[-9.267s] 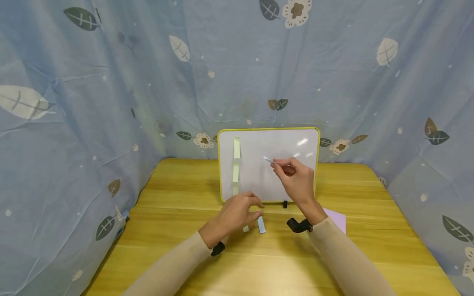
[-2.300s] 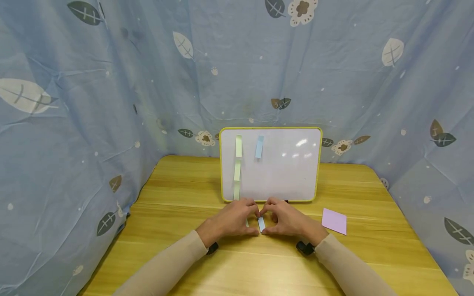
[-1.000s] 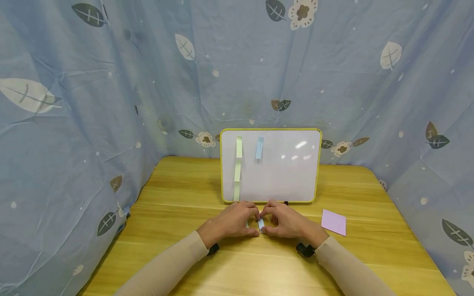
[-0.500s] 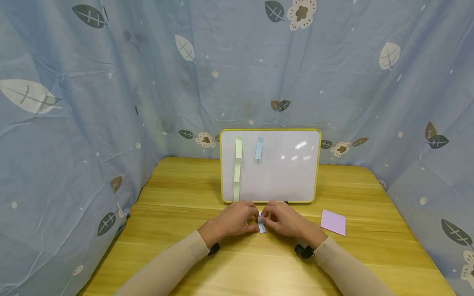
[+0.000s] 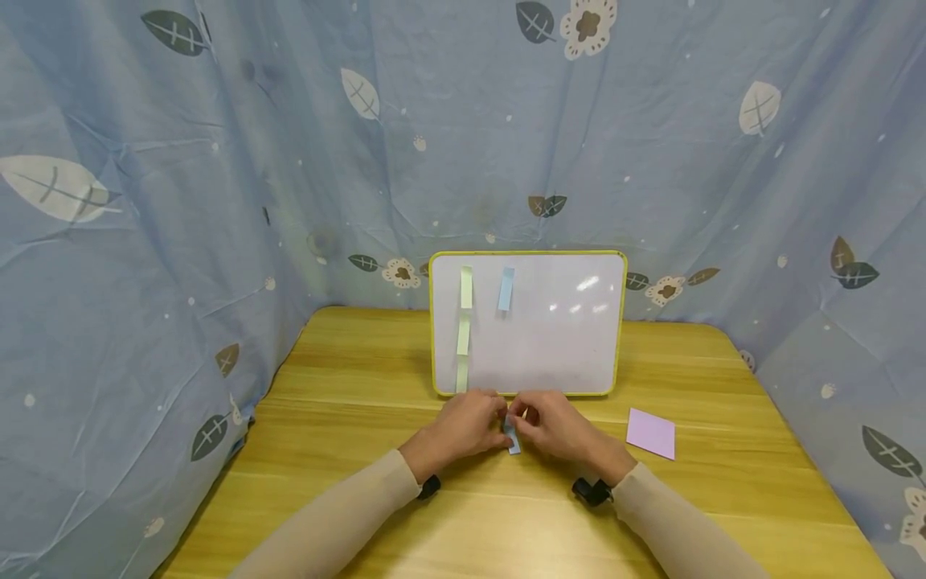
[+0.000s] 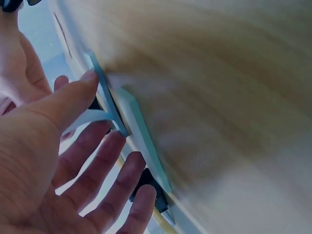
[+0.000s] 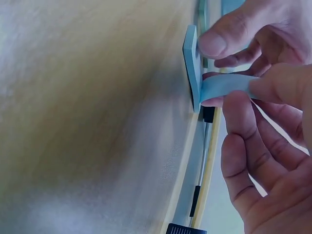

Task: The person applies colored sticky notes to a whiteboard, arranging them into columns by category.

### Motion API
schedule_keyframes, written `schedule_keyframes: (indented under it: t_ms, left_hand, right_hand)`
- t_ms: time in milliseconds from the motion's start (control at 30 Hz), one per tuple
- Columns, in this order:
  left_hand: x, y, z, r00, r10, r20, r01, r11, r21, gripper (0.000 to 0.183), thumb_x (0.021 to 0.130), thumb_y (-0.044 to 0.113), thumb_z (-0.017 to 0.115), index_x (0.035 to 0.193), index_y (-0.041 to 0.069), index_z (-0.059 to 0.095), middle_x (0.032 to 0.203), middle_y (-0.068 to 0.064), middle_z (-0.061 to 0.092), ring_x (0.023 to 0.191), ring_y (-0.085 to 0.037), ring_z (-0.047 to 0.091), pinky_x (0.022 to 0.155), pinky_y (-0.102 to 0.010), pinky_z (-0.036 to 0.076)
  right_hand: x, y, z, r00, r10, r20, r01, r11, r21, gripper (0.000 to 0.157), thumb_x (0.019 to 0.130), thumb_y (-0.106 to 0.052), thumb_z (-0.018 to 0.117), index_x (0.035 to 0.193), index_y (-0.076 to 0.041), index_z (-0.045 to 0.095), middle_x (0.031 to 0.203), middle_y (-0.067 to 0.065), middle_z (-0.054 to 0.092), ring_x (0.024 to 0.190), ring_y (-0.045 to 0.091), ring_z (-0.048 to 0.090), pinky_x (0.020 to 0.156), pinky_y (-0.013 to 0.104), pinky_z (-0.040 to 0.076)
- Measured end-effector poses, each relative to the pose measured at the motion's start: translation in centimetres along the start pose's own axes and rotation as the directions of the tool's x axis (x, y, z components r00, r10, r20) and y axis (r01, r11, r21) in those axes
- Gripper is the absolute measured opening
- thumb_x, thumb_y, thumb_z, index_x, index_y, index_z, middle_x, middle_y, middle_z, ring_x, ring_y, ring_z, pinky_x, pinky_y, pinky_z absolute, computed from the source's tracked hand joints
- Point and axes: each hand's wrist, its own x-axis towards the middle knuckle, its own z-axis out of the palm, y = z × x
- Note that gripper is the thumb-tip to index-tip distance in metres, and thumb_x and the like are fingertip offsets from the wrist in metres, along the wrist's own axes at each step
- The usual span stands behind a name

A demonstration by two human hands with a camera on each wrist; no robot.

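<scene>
In the head view my left hand (image 5: 463,425) and right hand (image 5: 560,425) meet over a narrow blue sticky-note pad (image 5: 514,445) on the table. The left thumb presses one end of the pad (image 6: 104,87), with fingers at its other end. Between thumb and finger, my right hand pinches the top blue sticky note (image 7: 226,86), which curves up while one end stays attached to the pad (image 7: 190,63). A narrow green sticky-note pad (image 6: 142,136) lies beside the blue one in the left wrist view; my left hand hides it from the head camera.
A yellow-framed whiteboard (image 5: 557,346) stands just behind the hands. On its left hang green sticky notes (image 5: 466,288) in a column, with one blue sticky note (image 5: 506,289) to their right. A purple square pad (image 5: 651,434) lies right of my right hand.
One blue note has joined the green column on the whiteboard since the oldest frame. My right hand came down to the blue pad and, over the last second, has lifted its top note.
</scene>
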Motion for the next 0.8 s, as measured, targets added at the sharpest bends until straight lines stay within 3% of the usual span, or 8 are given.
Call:
schedule_keyframes:
  t_ms: [233,433,600,800]
  left_hand:
    - [-0.12,0.21,0.19,0.999,-0.041,-0.015,0.040,0.998,-0.053,0.047,0.090,0.037,0.105,0.114,0.014,0.073,0.110,-0.003,0.083,0.086,-0.010,0.070,0.073,-0.025,0.058]
    - [-0.05,0.30,-0.08,0.998,-0.063,-0.001,0.062,0.996,-0.066,0.050,0.091,0.039,0.104,0.115,0.013,0.069,0.106,-0.005,0.082,0.077,-0.006,0.060,0.069,-0.024,0.053]
    - [-0.02,0.31,-0.17,0.999,-0.045,-0.012,0.045,0.997,-0.061,0.047,0.091,0.038,0.104,0.110,0.014,0.068,0.100,-0.004,0.080,0.073,-0.006,0.051,0.066,-0.024,0.048]
    - [-0.06,0.30,-0.05,0.999,-0.027,-0.026,0.026,0.997,-0.069,0.043,0.090,0.036,0.106,0.106,0.014,0.072,0.101,-0.002,0.081,0.076,-0.006,0.053,0.066,-0.023,0.047]
  right_hand:
    - [0.11,-0.01,-0.10,0.998,0.024,-0.055,-0.025,1.000,-0.015,0.012,0.113,-0.014,0.078,0.106,-0.007,0.085,0.090,0.001,0.082,0.072,-0.002,0.061,0.067,0.021,0.055]
    - [0.34,0.05,-0.56,0.990,0.097,-0.105,-0.102,0.993,-0.052,0.008,0.113,-0.011,0.078,0.108,-0.008,0.084,0.091,-0.002,0.081,0.074,-0.001,0.061,0.069,0.021,0.055]
    - [0.55,0.22,-0.79,0.982,0.121,-0.143,-0.133,0.988,-0.075,0.007,0.110,-0.007,0.078,0.107,-0.010,0.084,0.090,-0.005,0.081,0.074,-0.001,0.062,0.070,0.021,0.056]
    - [0.58,0.56,-0.61,0.974,0.102,-0.201,-0.122,0.989,-0.088,0.009,0.105,-0.001,0.077,0.103,-0.009,0.083,0.089,-0.001,0.083,0.076,0.000,0.067,0.071,0.021,0.058]
